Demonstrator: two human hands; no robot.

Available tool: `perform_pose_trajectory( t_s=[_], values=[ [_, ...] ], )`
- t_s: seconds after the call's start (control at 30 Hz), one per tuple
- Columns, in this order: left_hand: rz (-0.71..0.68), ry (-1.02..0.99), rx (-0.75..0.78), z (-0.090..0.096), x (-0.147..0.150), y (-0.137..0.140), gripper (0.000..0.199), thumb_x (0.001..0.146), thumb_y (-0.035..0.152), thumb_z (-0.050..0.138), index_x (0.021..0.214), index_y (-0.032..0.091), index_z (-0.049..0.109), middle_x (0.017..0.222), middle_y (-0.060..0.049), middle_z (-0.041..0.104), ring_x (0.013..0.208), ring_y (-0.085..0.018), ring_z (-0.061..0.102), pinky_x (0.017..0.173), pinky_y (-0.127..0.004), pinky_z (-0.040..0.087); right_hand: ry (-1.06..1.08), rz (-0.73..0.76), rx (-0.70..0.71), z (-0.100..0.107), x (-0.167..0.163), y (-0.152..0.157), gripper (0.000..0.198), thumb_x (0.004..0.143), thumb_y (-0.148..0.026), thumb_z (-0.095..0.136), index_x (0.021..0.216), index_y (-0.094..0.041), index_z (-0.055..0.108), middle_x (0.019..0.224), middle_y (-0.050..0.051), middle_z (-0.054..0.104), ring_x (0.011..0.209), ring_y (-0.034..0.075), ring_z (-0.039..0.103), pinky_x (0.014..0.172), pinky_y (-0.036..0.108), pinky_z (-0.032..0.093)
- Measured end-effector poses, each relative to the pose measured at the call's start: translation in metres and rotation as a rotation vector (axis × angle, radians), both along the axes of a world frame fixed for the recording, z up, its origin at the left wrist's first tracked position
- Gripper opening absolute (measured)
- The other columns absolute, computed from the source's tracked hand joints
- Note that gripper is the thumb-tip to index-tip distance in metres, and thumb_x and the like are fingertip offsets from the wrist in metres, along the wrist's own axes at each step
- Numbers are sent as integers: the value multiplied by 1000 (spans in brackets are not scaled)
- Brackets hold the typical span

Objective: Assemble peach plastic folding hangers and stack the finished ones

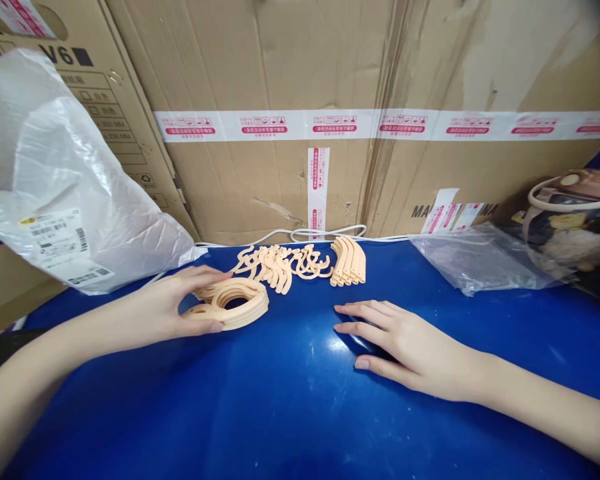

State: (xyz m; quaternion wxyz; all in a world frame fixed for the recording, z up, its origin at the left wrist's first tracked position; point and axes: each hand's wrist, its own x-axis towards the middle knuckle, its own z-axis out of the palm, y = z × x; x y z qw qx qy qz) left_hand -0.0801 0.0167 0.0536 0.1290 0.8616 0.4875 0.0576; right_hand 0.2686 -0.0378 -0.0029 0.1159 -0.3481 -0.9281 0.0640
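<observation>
My left hand [193, 300] is curved around the left side of a stack of flat cream-coloured pieces with round openings [250, 313], thumb at the front and fingers at the back. Behind that stack lies a loose pile of small cream hooks [277, 267]. Several curved cream arms [349, 260], which look like parts of folding hangers, sit side by side to the right of the hooks. My right hand [395, 343] rests palm down on the blue surface with its fingers spread, holding nothing, in front of the curved arms.
Large cardboard boxes [260, 180] with printed tape stand along the back of the blue table [290, 413]. A white plastic mailer bag [80, 180] leans at the left. At the right lie a clear plastic bag [480, 257] and a dark bag with a handle [575, 227]. A white cable [305, 233] runs behind the pieces.
</observation>
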Motion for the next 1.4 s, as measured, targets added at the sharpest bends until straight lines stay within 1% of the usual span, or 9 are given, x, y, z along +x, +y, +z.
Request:
perform_pose_trajectory(
  t_s=[0.13,0.27,0.37,0.43,0.67,0.87,1.13,1.3,1.4],
  values=[
    [-4,3,12,-4,-3,2,59,82,49,61,130,17,50,133,-7,55,120,-26,52,103,-33,38,22,9,13,-1,0,0,40,96,-41,46,130,-22,53,139,11,48,124,25,47,100,42,42],
    [-22,0,5,-8,-12,7,70,78,52,64,138,23,41,142,-6,47,126,-27,47,106,-35,35,35,15,11,0,-1,0,40,96,-41,46,130,-22,53,138,11,49,123,25,48,99,43,42],
    [40,21,-26,-4,-22,7,82,75,55,66,143,25,32,148,-6,38,131,-27,41,107,-37,33,21,5,3,0,-1,0,40,96,-41,46,130,-21,52,139,11,48,123,25,47,100,43,42],
    [79,31,-20,0,-30,6,84,74,56,66,144,25,31,150,-5,37,132,-28,40,108,-39,32,22,4,6,0,-1,0,40,96,-41,46,130,-22,52,139,11,48,123,26,47,100,44,42],
    [142,69,-53,0,-43,6,79,71,53,68,140,25,40,144,-5,45,125,-30,49,103,-39,38,17,6,8,1,-1,0,40,96,-41,46,130,-22,53,139,10,49,123,25,48,100,44,42],
    [171,110,-31,4,-42,4,75,73,56,66,136,21,46,143,-5,47,128,-30,46,106,-38,35,7,5,9,0,-1,-1,40,96,-42,45,130,-22,52,139,10,48,124,25,47,100,44,42],
    [135,65,-45,12,-33,0,61,76,52,65,129,25,53,136,-1,54,122,-28,52,102,-36,39,37,23,8,1,-1,-1,40,96,-41,45,131,-22,52,139,11,49,124,26,47,99,45,42],
    [135,55,-49,14,-31,-3,58,78,50,62,131,26,52,134,3,56,120,-27,54,100,-32,41,33,24,12,1,0,-1,41,96,-41,45,131,-22,52,139,11,49,124,26,47,99,44,42],
    [134,40,-49,13,-31,-2,57,78,48,64,130,27,53,133,3,57,120,-27,54,101,-34,40,11,16,9,2,-1,-2,41,96,-42,44,132,-21,51,139,11,48,125,25,46,100,43,41]
  ],
)
